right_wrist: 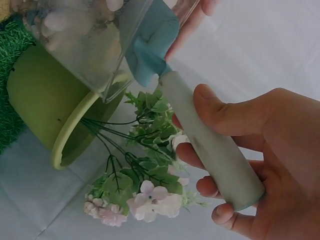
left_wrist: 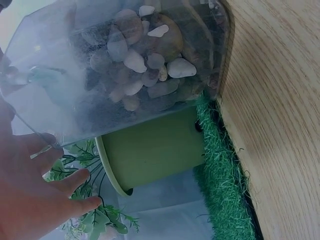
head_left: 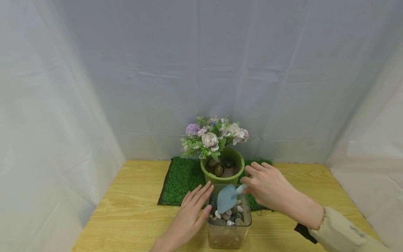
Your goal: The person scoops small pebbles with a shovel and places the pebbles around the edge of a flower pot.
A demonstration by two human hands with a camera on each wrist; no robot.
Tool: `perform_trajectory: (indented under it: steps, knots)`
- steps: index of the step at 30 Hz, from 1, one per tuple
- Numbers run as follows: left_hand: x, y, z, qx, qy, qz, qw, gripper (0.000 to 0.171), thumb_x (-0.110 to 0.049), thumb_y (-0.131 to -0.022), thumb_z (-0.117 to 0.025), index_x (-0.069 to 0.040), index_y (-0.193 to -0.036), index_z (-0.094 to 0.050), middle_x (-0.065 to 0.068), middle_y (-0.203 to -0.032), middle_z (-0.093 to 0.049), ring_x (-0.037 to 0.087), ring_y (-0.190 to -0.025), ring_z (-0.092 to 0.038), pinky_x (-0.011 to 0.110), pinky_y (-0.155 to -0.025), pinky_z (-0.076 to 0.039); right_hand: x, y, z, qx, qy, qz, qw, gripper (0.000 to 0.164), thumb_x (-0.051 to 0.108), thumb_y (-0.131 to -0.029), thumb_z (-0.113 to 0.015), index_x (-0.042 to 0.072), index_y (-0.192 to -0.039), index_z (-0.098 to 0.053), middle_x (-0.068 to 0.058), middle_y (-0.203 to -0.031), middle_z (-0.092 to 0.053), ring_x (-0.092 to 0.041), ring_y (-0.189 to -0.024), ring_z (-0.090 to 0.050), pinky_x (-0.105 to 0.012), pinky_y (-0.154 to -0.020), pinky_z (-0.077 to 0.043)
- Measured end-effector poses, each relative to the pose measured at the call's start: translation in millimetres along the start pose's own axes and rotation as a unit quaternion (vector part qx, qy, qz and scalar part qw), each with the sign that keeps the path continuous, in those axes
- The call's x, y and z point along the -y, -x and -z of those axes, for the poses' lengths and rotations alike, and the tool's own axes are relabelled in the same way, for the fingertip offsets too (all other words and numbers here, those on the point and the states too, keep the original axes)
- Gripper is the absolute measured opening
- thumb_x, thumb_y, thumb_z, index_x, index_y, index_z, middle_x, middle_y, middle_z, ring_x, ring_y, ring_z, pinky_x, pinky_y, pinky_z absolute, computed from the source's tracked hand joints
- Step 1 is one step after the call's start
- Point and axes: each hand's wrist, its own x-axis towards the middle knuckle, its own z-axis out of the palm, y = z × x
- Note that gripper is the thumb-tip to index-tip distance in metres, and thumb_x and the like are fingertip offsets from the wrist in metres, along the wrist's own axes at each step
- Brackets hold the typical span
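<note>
Beside container (head_left: 228,237), right hand (head_left: 267,185) grips trowel (head_left: 226,200); left hand (head_left: 191,211) outspread; stones (head_left: 218,170) in pot (head_left: 221,181): head view only.

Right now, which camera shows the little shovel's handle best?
The right wrist view: nearly the whole handle shows in the right hand. The head view shows only a bit; the left wrist view is too blurry to tell.

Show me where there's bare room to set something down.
The table is bare left of the mat, toward the left curtain, and beyond the right forearm, toward the right curtain. The mat's left part is free beside the pot. Crowded: the centre, with pot, tub, trowel, left hand and right hand.
</note>
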Motion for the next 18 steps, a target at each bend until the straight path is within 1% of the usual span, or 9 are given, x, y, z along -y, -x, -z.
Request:
perform_trajectory:
  steps: [6, 8, 13, 18]
  knots:
    - [-1.5, 0.1, 0.6, 0.005, 0.003, 0.005, 1.0, 0.052, -0.036, -0.11, -0.043, -0.022, -0.159, -0.036, -0.008, -0.166, -0.027, 0.027, -0.152, -0.027, 0.066, -0.118, -0.021, 5, -10, 4, 0.027, 0.027, 0.005, 0.999, 0.021, 0.039, -0.079, -0.084, 0.02, -0.082, -0.077, 0.0, -0.079, -0.061, -0.018, -0.072, -0.049, -0.026, -0.058, -0.034]
    - [-1.8, 0.0, 0.5, 0.005, 0.003, 0.004, 1.0, 0.052, -0.036, -0.11, -0.043, -0.021, -0.159, -0.036, -0.008, -0.166, -0.027, 0.027, -0.152, -0.028, 0.066, -0.118, -0.021, 6, -13, 6, 0.028, 0.033, 0.006, 0.999, 0.022, 0.04, -0.078, -0.085, 0.02, -0.082, -0.077, 0.0, -0.08, -0.062, -0.018, -0.073, -0.051, -0.027, -0.058, -0.036]
    - [-1.4, -0.2, -0.3, 0.0, 0.004, 0.001, 1.0, 0.052, -0.034, -0.11, -0.044, -0.019, -0.159, -0.038, -0.007, -0.166, -0.028, 0.028, -0.151, -0.028, 0.066, -0.117, -0.022, 9, -20, 8, 0.035, 0.03, -0.003, 0.999, 0.02, 0.039, -0.078, -0.086, 0.021, -0.078, -0.077, 0.0, -0.077, -0.061, -0.018, -0.07, -0.049, -0.027, -0.056, -0.038]
    - [-0.2, -0.5, -1.0, -0.011, -0.001, -0.007, 0.9999, 0.051, -0.031, -0.109, -0.046, -0.019, -0.159, -0.038, -0.006, -0.166, -0.028, 0.029, -0.151, -0.03, 0.067, -0.116, -0.023, 14, -25, 9, 0.053, 0.022, -0.021, 0.998, 0.019, 0.036, -0.077, -0.087, 0.022, -0.073, -0.075, 0.0, -0.075, -0.057, -0.018, -0.068, -0.045, -0.027, -0.057, -0.034]
